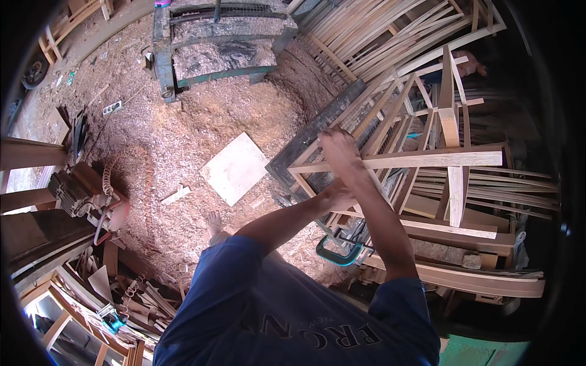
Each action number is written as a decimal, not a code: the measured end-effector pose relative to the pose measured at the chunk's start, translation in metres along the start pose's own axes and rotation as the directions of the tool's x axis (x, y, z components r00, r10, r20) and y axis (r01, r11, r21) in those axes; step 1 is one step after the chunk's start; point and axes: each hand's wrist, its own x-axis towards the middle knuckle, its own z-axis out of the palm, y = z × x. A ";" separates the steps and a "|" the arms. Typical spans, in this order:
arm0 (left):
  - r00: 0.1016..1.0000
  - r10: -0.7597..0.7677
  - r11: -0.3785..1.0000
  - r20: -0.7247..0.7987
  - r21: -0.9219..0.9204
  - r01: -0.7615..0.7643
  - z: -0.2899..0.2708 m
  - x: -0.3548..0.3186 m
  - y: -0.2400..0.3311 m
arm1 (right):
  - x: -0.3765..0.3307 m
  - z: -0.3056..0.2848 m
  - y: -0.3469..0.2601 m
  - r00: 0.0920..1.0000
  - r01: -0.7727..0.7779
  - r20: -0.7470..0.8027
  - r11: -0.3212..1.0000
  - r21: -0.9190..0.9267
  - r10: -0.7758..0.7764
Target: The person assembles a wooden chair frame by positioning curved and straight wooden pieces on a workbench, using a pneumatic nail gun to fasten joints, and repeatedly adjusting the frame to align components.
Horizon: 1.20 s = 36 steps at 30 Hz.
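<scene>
A pale wooden frame of joined bars stands on the dark workbench to my right. My right hand is at the frame's near left corner section, its fingers curled closed over a thin bar. Below it, my left hand reaches in under my right forearm by the lower bars. That forearm hides part of the left hand, so its fingers and anything in them do not show. A teal C-clamp hangs at the bench's near side, close under my forearms.
Wood shavings cover the floor around a pale square board. A metal-framed machine stands ahead. On the left sits a motor-driven machine with a coiled hose. Long wood strips are stacked at far right; a person's hand shows beyond the frame.
</scene>
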 end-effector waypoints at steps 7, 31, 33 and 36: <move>0.998 -0.050 0.748 0.023 -0.662 0.053 -0.008 -0.011 -0.009 | 0.004 0.001 0.002 0.998 0.042 -0.052 0.998 -0.056 -0.045; 0.891 -0.154 -0.471 0.427 0.761 -0.446 -0.002 0.015 0.034 | -0.204 0.105 -0.014 0.793 -0.425 -0.197 0.755 0.499 0.577; 0.901 -0.186 -0.453 0.391 0.780 -0.432 -0.001 0.016 0.036 | -0.202 0.097 -0.016 0.819 -0.403 -0.182 0.770 0.494 0.544; 0.909 -0.229 -0.466 0.350 0.780 -0.418 0.007 0.017 0.044 | -0.200 0.088 -0.013 0.830 -0.419 -0.168 0.793 0.441 0.532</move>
